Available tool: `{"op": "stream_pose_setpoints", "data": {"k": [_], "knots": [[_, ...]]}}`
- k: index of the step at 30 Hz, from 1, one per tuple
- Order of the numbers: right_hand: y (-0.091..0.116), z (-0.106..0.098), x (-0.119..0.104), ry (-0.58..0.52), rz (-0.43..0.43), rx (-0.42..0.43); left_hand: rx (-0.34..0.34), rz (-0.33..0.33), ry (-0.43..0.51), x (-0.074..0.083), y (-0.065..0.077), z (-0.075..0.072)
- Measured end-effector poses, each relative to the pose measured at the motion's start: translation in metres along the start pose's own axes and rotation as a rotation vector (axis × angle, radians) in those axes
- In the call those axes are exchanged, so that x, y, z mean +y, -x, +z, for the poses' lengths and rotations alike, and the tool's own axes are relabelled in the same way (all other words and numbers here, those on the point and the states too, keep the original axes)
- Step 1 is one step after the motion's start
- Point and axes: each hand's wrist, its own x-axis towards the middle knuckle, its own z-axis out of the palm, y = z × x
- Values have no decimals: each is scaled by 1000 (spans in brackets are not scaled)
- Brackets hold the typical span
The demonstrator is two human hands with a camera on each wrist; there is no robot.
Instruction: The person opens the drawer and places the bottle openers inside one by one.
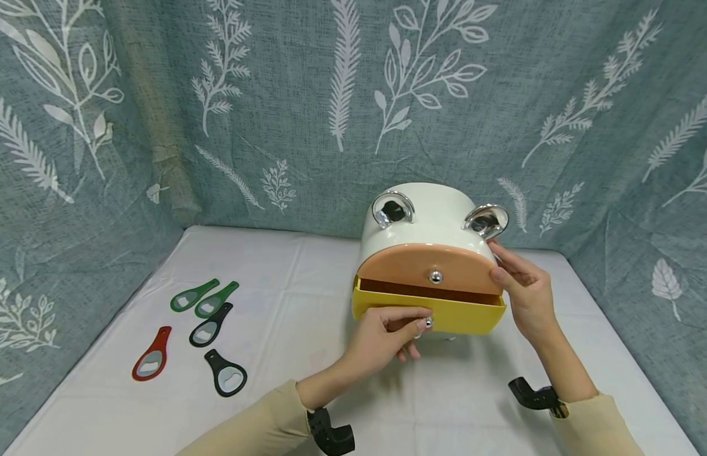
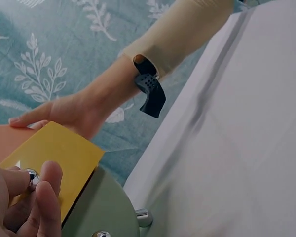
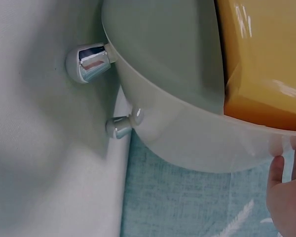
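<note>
A white rounded cabinet (image 1: 430, 212) with two chrome-ringed eyes on top stands on the table. It has a peach drawer front (image 1: 399, 269) with a silver knob, and below that a yellow drawer (image 1: 467, 316) pulled partly out. Thumb and fingers of my left hand (image 1: 373, 339) pinch the yellow drawer's silver knob (image 2: 33, 178). Against the cabinet's right side rests my right hand (image 1: 526, 294), its thumb at the front edge and its fingers extended along the side. The right wrist view shows a green lower front (image 3: 167, 54) and chrome feet (image 3: 91, 63) beneath.
On the left of the white-covered table (image 1: 290, 380) lie several bottle openers: two green ones (image 1: 193, 296), a red one (image 1: 152, 356) and two black ones (image 1: 226, 377). A blue-green leaf-patterned curtain (image 1: 290, 114) hangs around the back and sides.
</note>
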Motion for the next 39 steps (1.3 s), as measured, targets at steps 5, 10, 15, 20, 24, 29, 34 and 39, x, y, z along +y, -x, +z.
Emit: {"op": "stream_pose_setpoints", "data": {"k": [5, 10, 15, 20, 24, 29, 34, 39], "knots": [[0, 0, -1, 0, 0, 5, -13, 2, 7, -2, 7, 2], [0, 0, 0, -4, -2, 7, -28, 8, 24, -3, 14, 5], [0, -1, 0, -15, -15, 1, -28, -5, 47, -1, 22, 8], [-1, 0, 0, -24, -18, 4, -20, -16, 40, 3, 29, 11], [-1, 0, 0, -16, -10, 9, -17, -15, 53, 5, 35, 13], [0, 0, 0, -15, -8, 8, -12, -12, 72, 6, 39, 15], [0, 0, 0, -20, -5, 4, -27, -16, 85, 7, 40, 15], [0, 0, 0, -14, -2, 4, -43, -11, 103, 8, 42, 14]]}}
